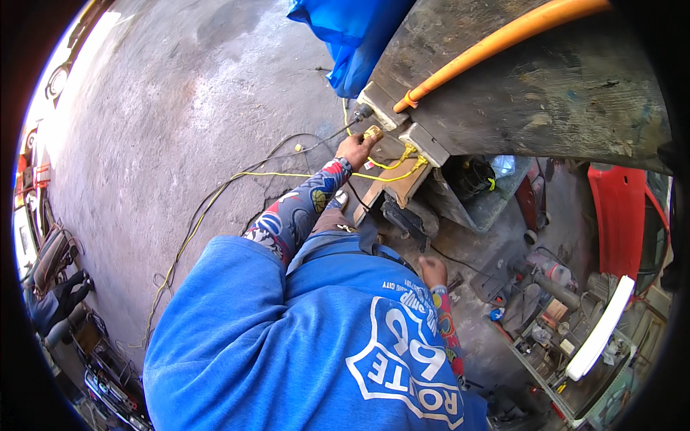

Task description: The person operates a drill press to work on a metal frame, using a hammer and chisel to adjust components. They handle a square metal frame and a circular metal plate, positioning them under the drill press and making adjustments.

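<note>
My left hand [355, 150] reaches forward to the edge of a worn dark workbench [546, 93]. Its fingers pinch a small yellowish plug [372, 132] on a yellow cable [237, 177]. The plug sits between two pale grey boxes [424, 144] fixed to the bench edge, and the cable runs back across the concrete floor [165, 129]. My right hand [433, 271] hangs low beside my body with its fingers curled, and nothing shows in it. A blue shirt and patterned sleeves cover my arms.
An orange hose [503, 39] lies across the bench, with a blue tarp [352, 36] behind it. A wooden board [392, 188] and a grey tub [478, 194] stand below. Lower right holds tool clutter, a white tube [600, 330] and a red panel [618, 215].
</note>
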A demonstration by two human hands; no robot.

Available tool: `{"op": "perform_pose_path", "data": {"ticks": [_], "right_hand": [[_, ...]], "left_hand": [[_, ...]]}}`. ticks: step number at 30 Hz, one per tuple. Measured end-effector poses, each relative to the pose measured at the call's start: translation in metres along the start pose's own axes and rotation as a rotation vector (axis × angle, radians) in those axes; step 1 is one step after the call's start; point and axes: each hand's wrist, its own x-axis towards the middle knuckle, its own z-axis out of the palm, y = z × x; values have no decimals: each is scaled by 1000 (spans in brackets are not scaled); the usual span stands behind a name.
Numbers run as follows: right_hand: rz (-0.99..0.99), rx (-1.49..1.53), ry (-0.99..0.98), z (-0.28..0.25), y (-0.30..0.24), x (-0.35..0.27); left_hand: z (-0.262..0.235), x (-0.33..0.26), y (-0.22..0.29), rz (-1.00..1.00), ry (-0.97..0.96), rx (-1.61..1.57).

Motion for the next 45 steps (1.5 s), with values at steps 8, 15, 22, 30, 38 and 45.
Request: {"op": "perform_pose_path", "data": {"ticks": [8,15,22,30,38,45], "right_hand": [[428,192,-158,3,136,-84],[367,429,-214,30,160,-110],[224,502,-231,22,150,-86],[107,383,-171,-34,70,-70],[124,372,58,-8,80,-60],[380,742,221,66,199,-130]], "left_hand": [[9,30,-12,-56,63,1],[17,25,-14,128,267,-53],[38,12,26,-60,401,-18],[39,39,14,-228,189,-34],[49,36,-82,-82,314,38],[62,-71,-172,491,-793,1376]]}}
